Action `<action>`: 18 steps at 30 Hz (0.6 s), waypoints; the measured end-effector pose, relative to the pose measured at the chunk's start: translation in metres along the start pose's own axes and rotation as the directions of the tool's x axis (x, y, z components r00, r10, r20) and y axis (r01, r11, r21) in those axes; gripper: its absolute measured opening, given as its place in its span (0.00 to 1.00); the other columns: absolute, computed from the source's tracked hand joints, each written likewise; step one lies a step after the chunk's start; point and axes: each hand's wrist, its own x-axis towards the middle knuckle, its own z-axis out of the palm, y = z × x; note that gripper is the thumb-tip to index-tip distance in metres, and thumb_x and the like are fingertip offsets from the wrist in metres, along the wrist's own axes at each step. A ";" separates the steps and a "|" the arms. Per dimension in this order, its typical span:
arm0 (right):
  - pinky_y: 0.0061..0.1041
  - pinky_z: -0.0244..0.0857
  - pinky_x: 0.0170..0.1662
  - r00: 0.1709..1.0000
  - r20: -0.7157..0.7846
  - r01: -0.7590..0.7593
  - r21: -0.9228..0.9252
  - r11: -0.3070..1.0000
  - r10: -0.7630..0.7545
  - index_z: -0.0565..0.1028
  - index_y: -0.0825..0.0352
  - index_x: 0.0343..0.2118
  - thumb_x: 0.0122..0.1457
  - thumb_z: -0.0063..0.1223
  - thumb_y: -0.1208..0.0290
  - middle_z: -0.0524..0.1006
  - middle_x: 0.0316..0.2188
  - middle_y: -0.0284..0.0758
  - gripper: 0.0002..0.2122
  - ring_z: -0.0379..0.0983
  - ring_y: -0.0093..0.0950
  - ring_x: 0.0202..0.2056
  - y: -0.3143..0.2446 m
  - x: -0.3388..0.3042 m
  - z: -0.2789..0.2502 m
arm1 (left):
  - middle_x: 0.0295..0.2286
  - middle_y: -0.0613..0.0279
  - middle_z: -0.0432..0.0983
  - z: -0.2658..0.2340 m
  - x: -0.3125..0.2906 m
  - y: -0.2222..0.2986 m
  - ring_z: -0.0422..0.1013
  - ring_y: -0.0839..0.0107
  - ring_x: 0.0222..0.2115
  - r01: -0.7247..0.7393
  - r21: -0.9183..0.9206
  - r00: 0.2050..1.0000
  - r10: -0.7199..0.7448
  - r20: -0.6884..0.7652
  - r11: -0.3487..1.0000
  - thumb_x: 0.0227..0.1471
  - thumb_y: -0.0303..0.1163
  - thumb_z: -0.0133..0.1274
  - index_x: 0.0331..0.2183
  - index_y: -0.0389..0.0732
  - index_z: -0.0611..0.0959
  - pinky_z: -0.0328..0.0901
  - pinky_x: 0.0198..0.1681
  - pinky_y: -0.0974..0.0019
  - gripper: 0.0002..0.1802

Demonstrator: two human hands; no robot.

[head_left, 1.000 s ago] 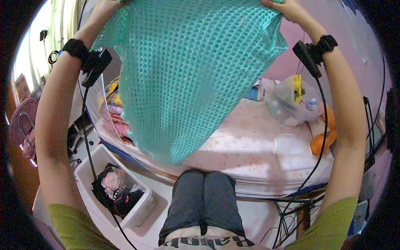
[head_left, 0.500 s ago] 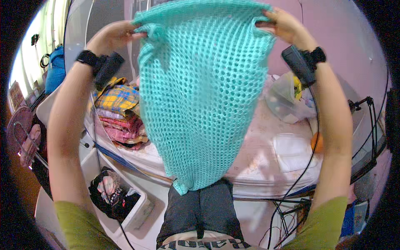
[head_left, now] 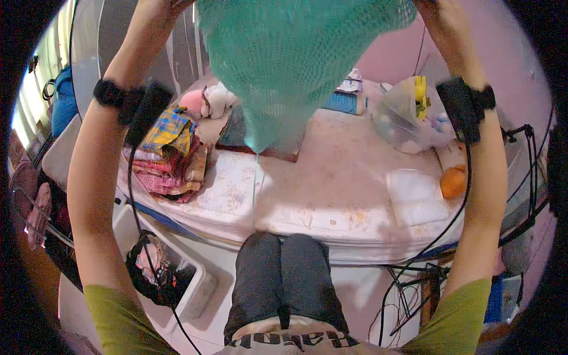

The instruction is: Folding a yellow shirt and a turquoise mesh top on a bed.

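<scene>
A teal open-knit cloth [head_left: 284, 65] hangs raised in front of me, its top running out past the upper edge of the view. My left hand [head_left: 171, 5] is closed at its upper left corner, my right hand [head_left: 435, 12] at the upper right; the fingers of both are mostly cut off by the frame edge. The cloth narrows downward to a blurred point, from which a thin teal strand [head_left: 255, 189] dangles over the bed. Behind that point lies a dark flat folded item [head_left: 236, 133] on the bed.
The bed [head_left: 349, 195] bears a stack of folded clothes [head_left: 171, 157] at left, and a clear bag [head_left: 396, 127], a white folded cloth [head_left: 417, 195] and an orange round item [head_left: 454, 181] at right. A white bin [head_left: 201, 284] with dark clothes stands below left. Black cables run along both arms.
Both hands have lifted up and away with the teal cloth, its lower end rising from my lap to above the bed. The dark folded item behind it has come into view.
</scene>
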 end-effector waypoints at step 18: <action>0.21 0.59 0.35 -0.015 0.986 -0.929 -0.076 0.362 0.168 0.72 0.68 0.29 0.37 0.54 0.81 0.70 0.32 0.36 0.11 0.65 0.27 0.33 -0.154 -0.282 0.006 | 0.26 0.64 0.71 0.004 -0.367 0.016 0.65 0.76 0.29 0.840 0.332 -0.011 -0.597 0.802 0.430 0.32 0.17 0.50 0.29 0.34 0.74 0.59 0.34 0.74 0.14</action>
